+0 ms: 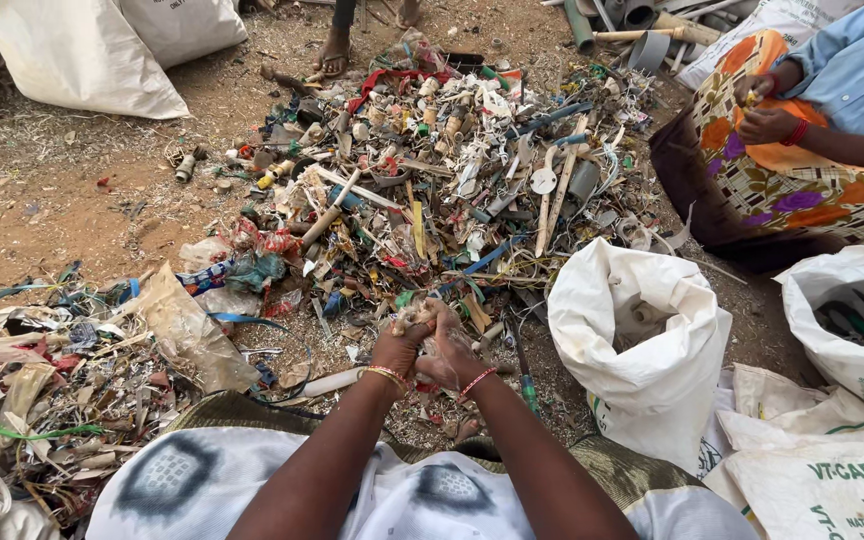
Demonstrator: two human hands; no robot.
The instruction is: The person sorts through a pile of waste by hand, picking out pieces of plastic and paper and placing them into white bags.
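Both hands are working together just at the near edge of the scrap pile [432,190]. The left hand [402,343] and right hand [450,355] are closing their fingers around one crumpled wad of pale plastic film [420,318], which is sitting between them, touching both. An open white sack [642,340] is standing just right of the pile. Beyond the pile's right edge, another person's hands [767,112] are holding a small item.
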